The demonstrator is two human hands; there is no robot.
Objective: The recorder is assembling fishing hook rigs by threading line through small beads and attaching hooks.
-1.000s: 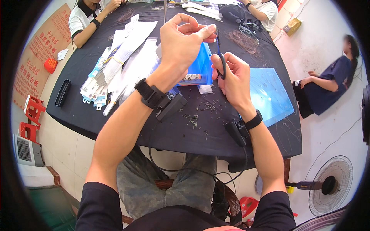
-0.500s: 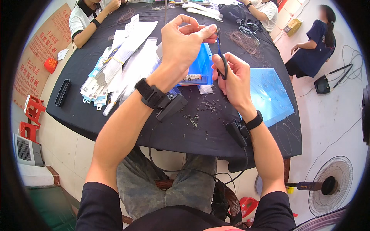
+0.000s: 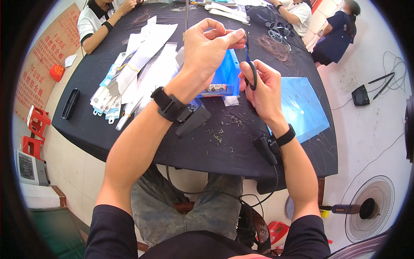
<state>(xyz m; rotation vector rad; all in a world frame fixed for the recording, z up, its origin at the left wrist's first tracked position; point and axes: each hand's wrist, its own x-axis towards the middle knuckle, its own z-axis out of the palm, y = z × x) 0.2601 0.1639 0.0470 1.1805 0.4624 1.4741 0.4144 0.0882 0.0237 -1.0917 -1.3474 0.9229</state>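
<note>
My right hand (image 3: 266, 88) is closed on a pair of scissors (image 3: 247, 48), its thumb through a dark handle ring and the blades pointing away from me. Beside the blade tips, my left hand (image 3: 206, 51) holds thumb and forefinger pinched together; whatever is between them is too small to make out. Beneath the hands stands a blue plastic bin (image 3: 234, 73), partly hidden by my left hand, with small items inside. Short clippings (image 3: 217, 134) lie scattered on the black tablecloth (image 3: 185, 151) nearer to me.
White packaging strips (image 3: 138, 56) and clear bags (image 3: 151, 82) pile up on the left, near a black case (image 3: 70, 103). A translucent blue sheet (image 3: 302, 103) with loose strands lies to the right. Farther off are brown strands (image 3: 274, 48) and a cable (image 3: 280, 30). People sit across the table.
Both my hands and the scissors have shifted very slightly to the right. A person in dark clothes at the far right has moved away from me, toward the table's far side.
</note>
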